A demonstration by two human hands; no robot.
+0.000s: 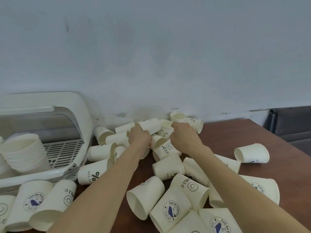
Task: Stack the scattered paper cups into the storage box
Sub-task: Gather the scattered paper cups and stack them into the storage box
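Several cream paper cups lie scattered on the brown table (pixel 252 137), most on their sides. At the left stands the white storage box (pixel 70 101), holding a nested stack of cups (pixel 23 150). Both arms reach into the far pile. My left hand (pixel 138 137) grips a cup lying on its side (pixel 149 126). My right hand (pixel 182 137) has its fingers curled over the rim of an upright cup with a "Hi" print (pixel 165 127). A "HELLO" smiley cup (pixel 165 147) lies between and below the hands.
A pale wall runs right behind the pile. One cup (pixel 251 153) lies alone at the right, near the table's edge. A dark seat (pixel 291 123) stands beyond the right corner. More cups crowd the near edge (pixel 170 211).
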